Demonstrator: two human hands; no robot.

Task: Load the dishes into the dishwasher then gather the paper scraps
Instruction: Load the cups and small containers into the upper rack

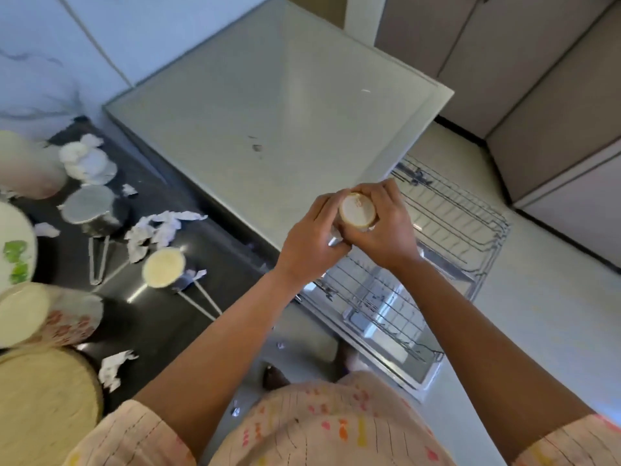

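Cream-glazed small round cup (358,210) held above pulled-out wire dishwasher rack (450,237), your left hand (312,243) and right hand (386,230) both curled round it. Lower it mouth-down between tines, steady, release one hand first. White crumpled paper scraps (161,227) wait on black glossy counter (161,317), well apart.

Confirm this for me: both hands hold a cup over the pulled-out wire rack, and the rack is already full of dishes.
Not quite. The head view shows both hands, left and right, holding the cup over the pulled-out wire rack, but the rack holds no dishes that I can see. The dishes, such as the steel saucepan, sit on the black counter among paper scraps.
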